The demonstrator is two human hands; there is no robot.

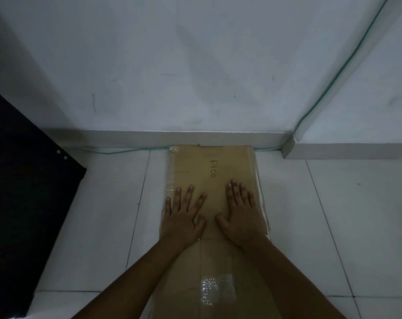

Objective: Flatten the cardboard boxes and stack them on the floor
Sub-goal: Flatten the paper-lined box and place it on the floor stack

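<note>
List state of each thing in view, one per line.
cardboard box: flattened, lying on the floor, far edge at the wall.
left hand: open, fingers spread, pressing the box.
right hand: open, flat on the box.
green cable: running along the wall.

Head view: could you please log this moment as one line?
stage: flattening | left hand: open, pressing cardboard box | right hand: open, pressing same box | box: flat on floor, far edge at wall

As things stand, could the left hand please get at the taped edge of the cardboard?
Probably yes: the left hand lies flat on the cardboard, beside its taped edge, nothing between.
</note>
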